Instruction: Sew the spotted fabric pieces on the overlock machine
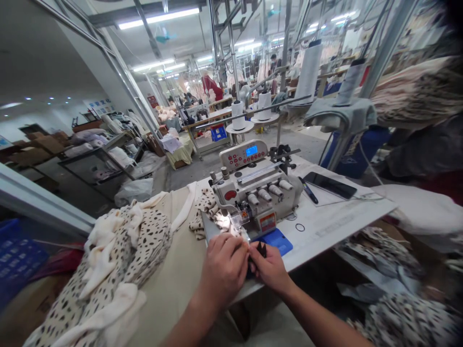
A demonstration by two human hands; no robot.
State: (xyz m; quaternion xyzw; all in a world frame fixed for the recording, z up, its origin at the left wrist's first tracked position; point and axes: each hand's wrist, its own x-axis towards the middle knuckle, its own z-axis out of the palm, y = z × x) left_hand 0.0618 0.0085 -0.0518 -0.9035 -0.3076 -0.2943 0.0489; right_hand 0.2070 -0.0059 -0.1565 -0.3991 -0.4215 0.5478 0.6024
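Note:
My left hand [224, 264] is closed at the front edge of an overlock sewing machine [253, 188], fingers curled and fingertips meeting those of my right hand. What it pinches is hidden. Just beyond it, black-spotted cream fabric [202, 219] lies bunched beside the machine, under its bright lamp. My right hand [270, 266] is wrapped around black thread snips [261, 249], whose pointed ends stick up past the thumb. A blue plate [277, 241] lies on the table behind the right hand.
Spotted fabric pieces [144, 241] with white trim are heaped at the left. A phone [330, 185], a pen [308, 191] and a black ring [300, 227] lie on the white table [336, 221]. Thread cones [309, 72] stand behind. More spotted fabric [408, 318] is piled lower right.

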